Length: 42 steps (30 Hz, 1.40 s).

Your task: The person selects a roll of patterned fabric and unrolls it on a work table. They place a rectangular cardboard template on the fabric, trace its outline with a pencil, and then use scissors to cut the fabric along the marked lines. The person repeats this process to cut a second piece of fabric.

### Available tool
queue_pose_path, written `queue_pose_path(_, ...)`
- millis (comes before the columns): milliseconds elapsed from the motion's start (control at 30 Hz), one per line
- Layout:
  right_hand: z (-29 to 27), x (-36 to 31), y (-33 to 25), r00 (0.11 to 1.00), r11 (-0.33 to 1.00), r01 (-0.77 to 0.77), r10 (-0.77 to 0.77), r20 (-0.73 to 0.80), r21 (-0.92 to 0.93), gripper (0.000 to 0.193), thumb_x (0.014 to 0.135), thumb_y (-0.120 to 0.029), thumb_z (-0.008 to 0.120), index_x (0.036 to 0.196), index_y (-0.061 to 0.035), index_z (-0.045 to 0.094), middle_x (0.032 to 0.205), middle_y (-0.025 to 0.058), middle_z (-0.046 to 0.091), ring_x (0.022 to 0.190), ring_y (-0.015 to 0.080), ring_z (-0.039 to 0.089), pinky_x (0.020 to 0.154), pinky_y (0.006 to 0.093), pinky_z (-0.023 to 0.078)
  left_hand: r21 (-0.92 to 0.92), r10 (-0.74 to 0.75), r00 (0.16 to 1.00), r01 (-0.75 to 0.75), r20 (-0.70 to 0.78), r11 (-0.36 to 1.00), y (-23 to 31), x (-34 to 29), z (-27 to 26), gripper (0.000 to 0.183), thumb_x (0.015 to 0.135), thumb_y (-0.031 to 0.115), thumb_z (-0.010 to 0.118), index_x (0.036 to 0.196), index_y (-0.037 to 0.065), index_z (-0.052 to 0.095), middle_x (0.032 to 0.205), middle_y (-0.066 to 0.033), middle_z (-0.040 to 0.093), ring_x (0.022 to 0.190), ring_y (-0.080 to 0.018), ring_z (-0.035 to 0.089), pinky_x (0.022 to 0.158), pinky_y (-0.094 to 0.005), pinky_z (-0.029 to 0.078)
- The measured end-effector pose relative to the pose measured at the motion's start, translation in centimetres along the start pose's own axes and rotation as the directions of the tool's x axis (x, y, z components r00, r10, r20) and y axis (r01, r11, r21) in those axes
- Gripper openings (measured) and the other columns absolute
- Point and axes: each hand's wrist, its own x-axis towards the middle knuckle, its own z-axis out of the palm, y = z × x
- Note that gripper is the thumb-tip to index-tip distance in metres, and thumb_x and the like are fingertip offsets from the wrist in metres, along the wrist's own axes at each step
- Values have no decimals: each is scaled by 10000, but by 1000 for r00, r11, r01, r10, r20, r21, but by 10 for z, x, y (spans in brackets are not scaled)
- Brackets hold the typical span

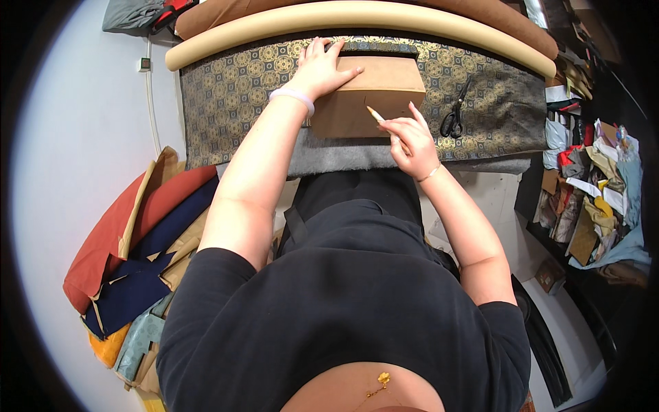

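Note:
A brown box (pixel 374 103) sits on dark cloth with a gold medallion pattern (pixel 237 103). My left hand (pixel 321 69) lies against the box's far left corner, fingers spread and thumb stretched along its top edge. In my right hand (pixel 412 141) is a pale pencil (pixel 375 115), its tan tip pointing at the box's near face. A short dark mark shows on that face close to the tip; whether they touch I cannot tell. Along the box's far side runs a dark-edged strip (pixel 371 48) of similar patterned cloth.
Black-handled scissors (pixel 453 120) lie on the cloth right of the box. Cream (pixel 357 17) and brown rolls stretch across the back. Red, navy and tan material (pixel 137 261) is heaped at the left, and mixed fabric scraps (pixel 597 185) crowd the right.

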Motion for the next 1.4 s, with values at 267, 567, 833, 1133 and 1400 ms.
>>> queue_pose_path(267,-40,1,-19,785,943,-192,314,-534,271,368,1045,-76,508,1399,9,561,1339,156,672,1243,269,645,1148,424,442,-25,17,997,-19,-80,1000,33,-67,-9,884,910,644,669,1572,106,436,1560,-241,383,1526,-417,273,1274,-559,177)
queue_pose_path(567,-46,46,-12,759,879,-326,463,-457,349,292,1083,-55,513,1347,-10,630,1162,71,639,1098,151,630,1022,304,490,-9,90,977,-93,-195,996,53,-155,12,814,903,558,700,1525,76,490,1524,-209,394,1524,-409,270,1257,-660,143)
queue_pose_path(833,62,214,37,873,786,-478,476,111,391,475,1101,-166,538,1554,-46,463,1510,133,556,1305,191,566,1120,319,439,-78,54,981,-69,-187,995,45,-153,15,780,973,548,620,1566,69,458,1586,-237,399,1559,-400,256,1261,-663,130)
queue_pose_path(1133,238,474,143,862,780,-506,436,260,368,649,1013,-116,594,1609,-46,349,985,78,694,769,138,628,613,312,517,-216,27,968,-83,-249,973,41,-152,8,694,946,468,673,1518,106,522,1523,-211,458,1463,-384,409,1230,-609,258)
queue_pose_path(1400,232,404,105,807,748,-581,482,341,319,713,1052,-247,648,1648,-89,289,1310,170,687,1052,190,688,793,332,559,-282,-5,965,-72,-263,957,35,-155,10,616,929,368,709,1460,88,568,1504,-184,489,1473,-366,401,1241,-606,245)
